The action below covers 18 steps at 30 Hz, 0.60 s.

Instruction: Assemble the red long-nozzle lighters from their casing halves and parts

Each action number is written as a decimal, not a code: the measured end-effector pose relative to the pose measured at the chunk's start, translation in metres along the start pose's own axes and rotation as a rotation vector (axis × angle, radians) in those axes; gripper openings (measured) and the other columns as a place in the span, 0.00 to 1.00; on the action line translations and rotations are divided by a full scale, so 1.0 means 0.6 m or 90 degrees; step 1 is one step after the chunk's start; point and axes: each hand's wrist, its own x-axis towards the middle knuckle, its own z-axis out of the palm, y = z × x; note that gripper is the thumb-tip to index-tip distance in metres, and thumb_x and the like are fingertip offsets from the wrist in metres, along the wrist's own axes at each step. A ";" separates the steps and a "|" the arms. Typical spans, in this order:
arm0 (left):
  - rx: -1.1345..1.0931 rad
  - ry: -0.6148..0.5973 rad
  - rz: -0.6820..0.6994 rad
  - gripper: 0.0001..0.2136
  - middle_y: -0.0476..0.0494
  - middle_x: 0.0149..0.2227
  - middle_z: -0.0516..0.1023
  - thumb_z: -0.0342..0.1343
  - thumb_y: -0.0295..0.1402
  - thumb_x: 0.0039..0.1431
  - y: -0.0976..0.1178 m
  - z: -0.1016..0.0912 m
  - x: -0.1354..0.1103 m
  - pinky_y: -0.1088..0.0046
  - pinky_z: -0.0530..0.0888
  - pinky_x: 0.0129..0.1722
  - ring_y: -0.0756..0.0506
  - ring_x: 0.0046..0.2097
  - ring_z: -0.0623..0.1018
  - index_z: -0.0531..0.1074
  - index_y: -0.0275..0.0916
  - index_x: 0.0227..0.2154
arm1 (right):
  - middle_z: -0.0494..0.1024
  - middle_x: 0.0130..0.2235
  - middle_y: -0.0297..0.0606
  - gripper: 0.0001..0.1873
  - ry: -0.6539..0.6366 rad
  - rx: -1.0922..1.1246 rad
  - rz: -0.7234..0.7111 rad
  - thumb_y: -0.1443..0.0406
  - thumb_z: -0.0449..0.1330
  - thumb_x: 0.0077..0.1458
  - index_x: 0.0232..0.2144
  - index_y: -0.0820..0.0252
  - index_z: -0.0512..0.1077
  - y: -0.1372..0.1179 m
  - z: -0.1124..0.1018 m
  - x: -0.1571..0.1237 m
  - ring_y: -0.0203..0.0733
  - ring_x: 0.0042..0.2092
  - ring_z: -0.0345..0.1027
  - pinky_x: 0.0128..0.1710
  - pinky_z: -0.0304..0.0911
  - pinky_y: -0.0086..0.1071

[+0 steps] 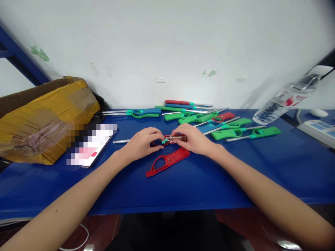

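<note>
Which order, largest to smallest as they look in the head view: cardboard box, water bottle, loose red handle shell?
1. cardboard box
2. water bottle, though it lies farther back
3. red handle shell

L hand [142, 143] & R hand [194, 140] hide most of lighter part [176, 138]; phone [90, 148] screen pixelated.

Bright, even light gives soft shadows, while wide-angle distortion bends and blurs the bottle [285, 96] at 2 o'clock.

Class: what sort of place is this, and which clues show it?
Probably an assembly bench: the left hand and right hand hold a half-open lighter on a blue table, coloured lighters lie behind, a cardboard box alongside.
</note>
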 end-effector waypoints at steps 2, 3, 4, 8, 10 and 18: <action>0.002 0.002 -0.005 0.09 0.41 0.45 0.76 0.60 0.34 0.60 0.001 0.000 0.000 0.66 0.74 0.45 0.44 0.44 0.75 0.75 0.39 0.42 | 0.78 0.38 0.40 0.06 0.004 -0.051 -0.034 0.67 0.61 0.58 0.39 0.59 0.75 0.002 -0.001 0.000 0.44 0.42 0.68 0.42 0.64 0.37; 0.003 0.002 -0.007 0.09 0.41 0.45 0.76 0.60 0.35 0.60 0.001 0.000 0.000 0.66 0.74 0.45 0.44 0.44 0.76 0.75 0.39 0.42 | 0.78 0.38 0.41 0.06 0.008 -0.081 -0.048 0.66 0.60 0.59 0.39 0.59 0.75 0.004 -0.002 0.000 0.45 0.41 0.68 0.42 0.64 0.37; 0.003 0.002 -0.010 0.09 0.42 0.45 0.76 0.60 0.35 0.60 0.001 0.001 0.000 0.66 0.74 0.44 0.44 0.44 0.76 0.75 0.39 0.42 | 0.78 0.38 0.41 0.06 0.012 -0.111 -0.060 0.65 0.60 0.60 0.39 0.59 0.75 0.006 -0.003 -0.001 0.45 0.41 0.68 0.42 0.63 0.38; 0.001 0.002 -0.012 0.09 0.42 0.45 0.76 0.61 0.35 0.59 0.000 0.002 0.001 0.67 0.74 0.43 0.44 0.44 0.76 0.74 0.39 0.42 | 0.78 0.38 0.41 0.07 0.018 -0.207 -0.092 0.64 0.60 0.61 0.39 0.60 0.76 0.009 -0.008 -0.003 0.46 0.42 0.69 0.43 0.63 0.38; -0.004 0.001 -0.012 0.09 0.42 0.45 0.76 0.61 0.35 0.59 0.000 0.002 0.000 0.68 0.74 0.42 0.44 0.44 0.76 0.74 0.39 0.42 | 0.78 0.38 0.41 0.08 0.013 -0.246 -0.107 0.64 0.58 0.62 0.39 0.60 0.76 0.006 -0.011 -0.003 0.46 0.42 0.69 0.43 0.62 0.39; -0.034 -0.009 -0.037 0.09 0.41 0.44 0.75 0.60 0.35 0.60 0.003 -0.001 0.002 0.68 0.74 0.44 0.44 0.44 0.75 0.74 0.39 0.41 | 0.78 0.41 0.45 0.08 -0.002 -0.292 -0.084 0.66 0.54 0.64 0.41 0.63 0.73 -0.007 -0.008 -0.001 0.46 0.42 0.71 0.41 0.62 0.38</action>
